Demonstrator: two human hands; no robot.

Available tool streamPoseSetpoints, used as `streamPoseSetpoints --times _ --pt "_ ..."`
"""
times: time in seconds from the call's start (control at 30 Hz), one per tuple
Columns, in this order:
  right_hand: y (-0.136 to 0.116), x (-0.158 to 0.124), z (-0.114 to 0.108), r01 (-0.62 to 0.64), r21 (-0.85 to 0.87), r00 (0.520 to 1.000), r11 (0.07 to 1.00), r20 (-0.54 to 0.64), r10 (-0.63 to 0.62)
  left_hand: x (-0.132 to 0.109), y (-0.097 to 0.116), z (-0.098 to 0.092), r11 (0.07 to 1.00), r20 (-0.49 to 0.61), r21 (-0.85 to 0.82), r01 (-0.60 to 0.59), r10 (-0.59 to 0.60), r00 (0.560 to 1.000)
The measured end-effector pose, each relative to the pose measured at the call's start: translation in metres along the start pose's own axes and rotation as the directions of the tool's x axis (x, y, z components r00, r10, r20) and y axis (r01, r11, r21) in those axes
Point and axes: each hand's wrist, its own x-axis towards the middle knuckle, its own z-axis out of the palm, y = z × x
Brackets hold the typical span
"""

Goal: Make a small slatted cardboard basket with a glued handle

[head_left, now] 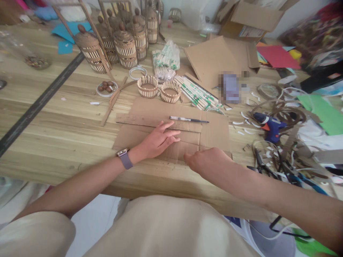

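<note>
My left hand (pixel 163 138) lies with fingers spread on a flat cardboard sheet (pixel 215 134), pressing near a long cardboard strip (pixel 139 120) that rests across it. My right hand (pixel 205 159) is curled closed at the sheet's near edge, right of my left hand. Its fingers face away from view, so whatever it holds is hidden. A pen (pixel 184 119) lies on the strip, just beyond my left fingertips. Two small round slatted baskets (pixel 147 86) sit past the sheet.
Several slatted lanterns (pixel 125 50) stand at the back left. Wrapped chopsticks (pixel 197 93) and a cardboard piece (pixel 211 57) lie behind the sheet. On the right are a blue glue gun (pixel 270 126), coiled strips, pliers and scraps. A dark metal ruler (pixel 40 103) crosses the table's left.
</note>
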Motion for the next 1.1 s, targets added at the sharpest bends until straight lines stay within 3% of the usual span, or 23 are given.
streamPoseSetpoints --times 0.4,0.57,0.7,0.87,1.1 --pt "0.013 -0.021 0.027 -0.124 0.11 0.992 0.986 0.033 0.121 -0.002 0.004 -0.002 1.0 0.002 0.022 0.0 0.0 1.0" --pt "0.012 -0.018 0.026 -0.152 0.148 0.988 0.977 0.056 0.145 -0.003 0.004 0.003 0.987 -0.055 0.116 -0.115 0.122 0.991" --pt "0.012 -0.017 0.018 -0.154 0.162 0.988 0.975 0.044 0.149 0.0 0.007 0.015 0.929 0.107 0.265 -0.259 0.238 0.965" --pt "0.013 -0.018 0.015 -0.118 0.142 0.993 0.983 0.025 0.115 0.001 0.008 0.027 0.861 0.288 0.339 -0.379 0.289 0.913" --pt "0.017 -0.022 0.03 -0.094 0.153 0.995 0.984 -0.021 0.098 0.0 0.006 0.028 0.85 0.291 0.357 -0.387 0.293 0.911"
